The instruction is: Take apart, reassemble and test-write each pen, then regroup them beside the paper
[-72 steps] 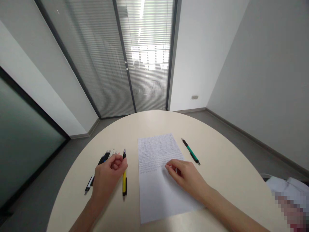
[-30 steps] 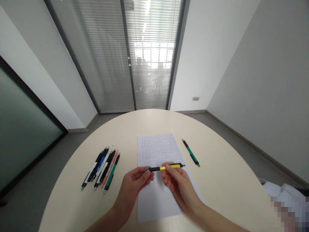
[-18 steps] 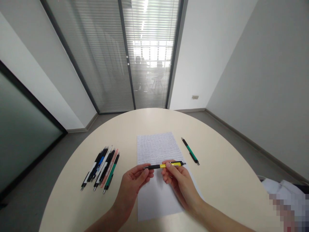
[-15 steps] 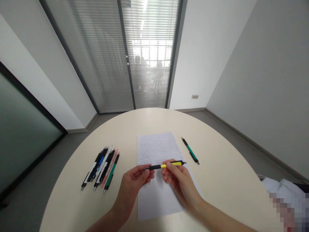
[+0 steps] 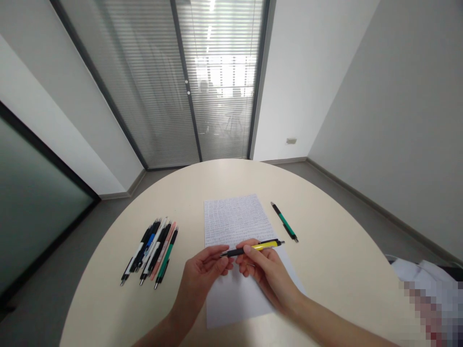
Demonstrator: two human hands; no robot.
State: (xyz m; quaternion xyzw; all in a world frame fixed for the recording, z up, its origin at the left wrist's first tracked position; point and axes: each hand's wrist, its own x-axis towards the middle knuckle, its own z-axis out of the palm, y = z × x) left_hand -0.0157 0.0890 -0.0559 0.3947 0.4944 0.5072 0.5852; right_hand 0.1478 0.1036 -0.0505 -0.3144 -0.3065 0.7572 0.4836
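A yellow and black pen [image 5: 261,246] is held level above a white sheet of paper [image 5: 235,219] that is covered in handwriting. My left hand [image 5: 202,274] pinches the pen's black tip end with curled fingers. My right hand [image 5: 265,272] grips the pen's middle, its fingers wrapped round the barrel. Both hands hover over the lower half of the sheet.
A bundle of several pens [image 5: 154,250] lies on the round beige table [image 5: 343,255] to the left of the paper. A green and black pen [image 5: 284,222] lies to the right of it. Glass doors with blinds stand beyond the table's far edge.
My left hand took the yellow pen from the table and brought it over the paper, where my right hand joined it. Since half a second ago the pen shifted slightly right.
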